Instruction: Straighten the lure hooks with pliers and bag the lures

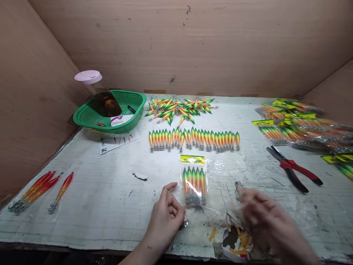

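A clear plastic bag (pixel 195 184) with a yellow-green header card lies flat in front of me, holding several green-and-orange squid jigs. At its lower left is my left hand (pixel 167 217), index finger stretched up and the other fingers curled in. A shiny scrap of clear plastic (pixel 185 221) shows at its thumb and fingertips. To the right of the bag, my right hand (pixel 270 221) is smeared by motion above the table, so its fingers cannot be read. Above the bag, a row of squid jigs (pixel 194 140) stands side by side, hooks towards me.
A loose heap of squid jigs (pixel 179 109) lies behind the row. Packed bags (pixel 298 125) are piled at right, with red-handled pliers (pixel 293 169) before them. Left are a green basket (pixel 132 96) holding a lidded bottle (pixel 107 103), and red jigs (pixel 41 186). Paper scraps (pixel 239 241) lie near the front edge.
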Action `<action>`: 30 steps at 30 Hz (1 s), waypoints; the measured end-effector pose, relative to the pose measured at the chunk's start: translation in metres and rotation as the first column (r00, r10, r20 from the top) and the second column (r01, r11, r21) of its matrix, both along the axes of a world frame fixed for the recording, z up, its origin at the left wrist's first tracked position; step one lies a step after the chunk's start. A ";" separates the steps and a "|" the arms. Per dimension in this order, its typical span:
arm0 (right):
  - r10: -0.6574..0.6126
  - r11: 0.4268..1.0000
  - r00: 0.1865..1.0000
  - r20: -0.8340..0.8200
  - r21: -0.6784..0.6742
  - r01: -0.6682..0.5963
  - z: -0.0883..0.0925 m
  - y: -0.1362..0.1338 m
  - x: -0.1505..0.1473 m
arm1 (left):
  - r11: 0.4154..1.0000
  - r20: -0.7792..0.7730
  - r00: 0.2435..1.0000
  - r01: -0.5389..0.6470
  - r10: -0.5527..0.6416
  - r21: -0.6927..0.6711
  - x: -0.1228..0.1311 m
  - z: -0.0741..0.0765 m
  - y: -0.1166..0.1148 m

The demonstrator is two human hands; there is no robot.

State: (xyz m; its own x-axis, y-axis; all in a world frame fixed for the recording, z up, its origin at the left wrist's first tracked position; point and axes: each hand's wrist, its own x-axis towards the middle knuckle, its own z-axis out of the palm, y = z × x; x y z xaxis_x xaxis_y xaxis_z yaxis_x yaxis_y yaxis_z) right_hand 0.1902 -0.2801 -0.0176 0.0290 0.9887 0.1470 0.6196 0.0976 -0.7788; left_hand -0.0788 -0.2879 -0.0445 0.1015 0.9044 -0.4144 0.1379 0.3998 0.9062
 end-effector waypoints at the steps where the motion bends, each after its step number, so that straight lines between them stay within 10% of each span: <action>1: -0.089 0.995 0.996 0.029 0.039 0.088 0.002 0.004 0.024 | 0.999 -0.045 0.998 0.048 -0.047 0.022 -0.002 0.001 -0.001; 4: -0.285 0.951 0.943 0.170 0.174 0.256 0.010 0.016 0.071 | 0.952 -0.347 0.920 0.254 -0.183 0.169 -0.010 0.008 -0.002; 7: -0.287 0.939 0.915 0.282 0.271 0.211 0.012 0.017 0.054 | 0.790 -0.658 0.733 0.502 -0.173 0.352 -0.017 0.017 0.009; 9: -0.082 0.960 0.942 0.326 0.279 -0.013 0.006 0.013 0.012 | 0.630 -0.742 0.645 0.657 -0.184 0.414 -0.018 0.017 0.023; 12: 0.294 0.829 0.812 0.505 0.288 -0.479 -0.006 0.013 -0.053 | 0.456 -0.786 0.565 0.785 -0.251 0.419 -0.016 0.013 0.045; 17: 0.356 0.774 0.773 0.526 0.298 -0.559 -0.018 0.028 -0.086 | 0.421 -0.813 0.501 0.833 -0.295 0.360 -0.016 0.011 0.059; 30: 0.419 0.757 0.768 0.484 0.281 -0.590 -0.005 0.026 -0.052 | 0.337 -0.814 0.532 0.830 -0.234 0.446 -0.040 0.017 0.055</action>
